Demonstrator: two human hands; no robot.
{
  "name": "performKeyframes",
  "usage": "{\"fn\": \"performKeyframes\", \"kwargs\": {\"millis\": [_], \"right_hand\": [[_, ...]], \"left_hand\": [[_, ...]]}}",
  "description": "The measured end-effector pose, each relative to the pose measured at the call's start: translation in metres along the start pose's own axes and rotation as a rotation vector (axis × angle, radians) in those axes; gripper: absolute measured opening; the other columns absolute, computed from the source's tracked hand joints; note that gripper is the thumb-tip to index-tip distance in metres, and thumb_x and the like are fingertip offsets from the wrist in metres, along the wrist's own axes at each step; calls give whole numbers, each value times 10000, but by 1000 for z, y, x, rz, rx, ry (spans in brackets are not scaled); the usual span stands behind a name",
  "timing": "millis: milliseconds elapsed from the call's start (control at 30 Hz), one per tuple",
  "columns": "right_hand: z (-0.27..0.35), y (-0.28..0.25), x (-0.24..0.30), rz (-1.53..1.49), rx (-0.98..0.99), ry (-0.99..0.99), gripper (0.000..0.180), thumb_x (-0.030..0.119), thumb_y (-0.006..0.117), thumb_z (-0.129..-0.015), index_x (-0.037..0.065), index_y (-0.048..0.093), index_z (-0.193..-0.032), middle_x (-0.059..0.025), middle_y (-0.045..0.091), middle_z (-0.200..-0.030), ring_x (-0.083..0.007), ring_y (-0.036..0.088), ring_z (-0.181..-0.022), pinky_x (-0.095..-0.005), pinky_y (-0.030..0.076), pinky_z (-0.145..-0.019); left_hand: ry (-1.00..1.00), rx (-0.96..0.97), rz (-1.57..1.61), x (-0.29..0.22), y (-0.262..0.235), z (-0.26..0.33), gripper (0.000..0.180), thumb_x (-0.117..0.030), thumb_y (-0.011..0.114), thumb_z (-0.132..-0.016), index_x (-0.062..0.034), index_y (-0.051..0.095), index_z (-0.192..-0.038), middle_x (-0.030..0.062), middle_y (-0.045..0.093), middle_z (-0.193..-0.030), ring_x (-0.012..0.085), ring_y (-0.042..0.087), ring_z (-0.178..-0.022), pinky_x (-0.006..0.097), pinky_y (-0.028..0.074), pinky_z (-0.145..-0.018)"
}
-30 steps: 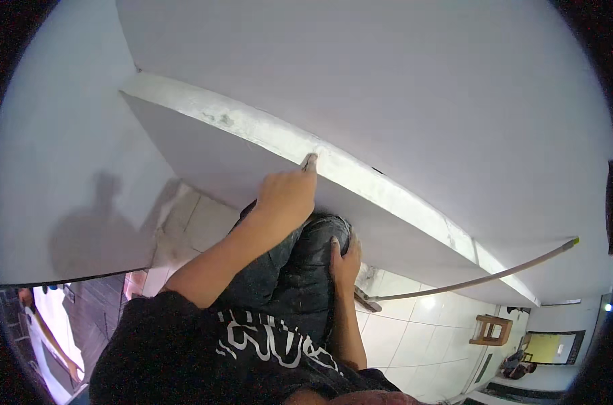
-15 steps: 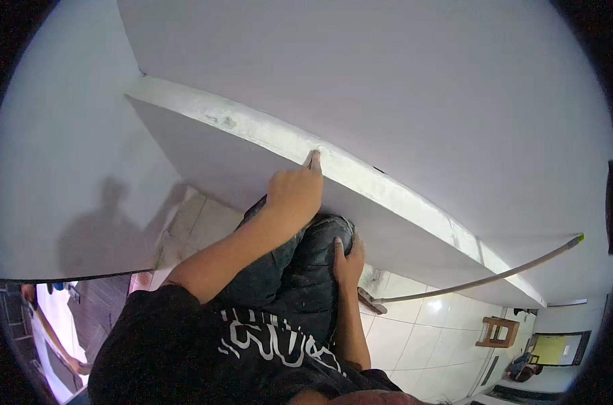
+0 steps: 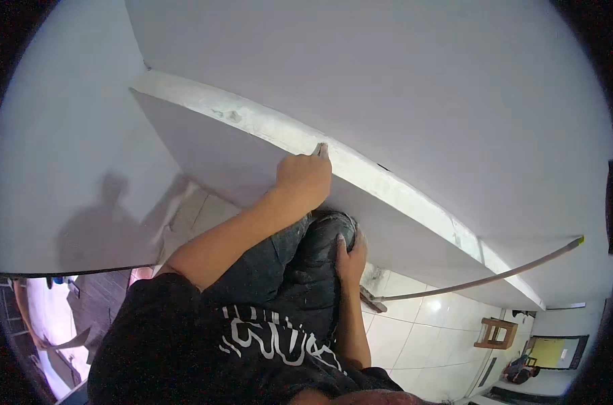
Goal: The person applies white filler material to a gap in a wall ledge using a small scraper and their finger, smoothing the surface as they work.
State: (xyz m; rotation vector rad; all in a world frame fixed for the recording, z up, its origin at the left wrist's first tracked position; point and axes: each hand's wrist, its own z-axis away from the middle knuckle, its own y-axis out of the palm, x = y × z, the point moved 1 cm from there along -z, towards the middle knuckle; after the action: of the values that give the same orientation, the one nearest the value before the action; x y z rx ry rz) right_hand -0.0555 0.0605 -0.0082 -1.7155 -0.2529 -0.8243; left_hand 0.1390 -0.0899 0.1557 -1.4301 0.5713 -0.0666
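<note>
My left hand (image 3: pixel 304 179) is closed at the white plastered ledge (image 3: pixel 279 135). Its fingers are bunched, and a small greyish tip shows where they meet the ledge surface; what they hold, if anything, I cannot make out. A patch of rough, darker marks lies on the ledge to the left of it. On my bent knee (image 3: pixel 333 233), in dusty dark trousers, rests my right hand (image 3: pixel 351 260), thumb apart from the fingers, holding no object.
Behind the ledge rises a grey wall (image 3: pixel 414 88). A long thin pole (image 3: pixel 468 283) with a brown end piece leans at the right over white floor tiles (image 3: pixel 394 337). A wooden stool (image 3: pixel 496 333) and a person (image 3: pixel 520 370) are farther off. Another person's arm (image 3: pixel 24 314) shows at lower left.
My left hand has shifted slightly up and right in view, still against the ledge. My right hand stays on the knee. The other person's arm at lower left has changed position.
</note>
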Motion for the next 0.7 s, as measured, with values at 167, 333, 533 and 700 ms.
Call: {"fn": "performKeyframes", "kwargs": {"millis": [167,333,533,700], "right_hand": [[1,0,-1,37,22,37,689,431,596,-967,16,419,-1487,-258,475,-1464,-439,425,-1366,-480,331,-1143],[1,2,-1,50,33,41,704,450,588,-965,15,413,-1491,-262,469,-1470,-430,409,-1383,-492,316,-1151],[0,1,5,45,28,72,682,419,599,-961,6,430,-1477,-269,469,-1465,-439,420,-1371,-479,326,-1145],[1,1,1,25,1,36,686,433,609,-958,11,442,-1472,-272,492,-1445,-442,450,-1348,-482,343,-1137]], "left_hand": [[-17,-36,2,4,7,13,696,-93,596,-832,16,405,-1493,206,730,-870,337,727,-769,461,574,-694],[-17,17,-23,6,4,27,700,-108,600,-840,19,390,-1496,193,734,-887,330,728,-758,463,572,-684],[19,-46,-70,8,8,-3,686,-106,608,-825,31,429,-1473,175,741,-897,321,732,-760,457,578,-685],[-22,-86,-50,0,7,0,683,-104,611,-836,25,421,-1480,181,736,-917,322,731,-775,434,582,-678]]}}
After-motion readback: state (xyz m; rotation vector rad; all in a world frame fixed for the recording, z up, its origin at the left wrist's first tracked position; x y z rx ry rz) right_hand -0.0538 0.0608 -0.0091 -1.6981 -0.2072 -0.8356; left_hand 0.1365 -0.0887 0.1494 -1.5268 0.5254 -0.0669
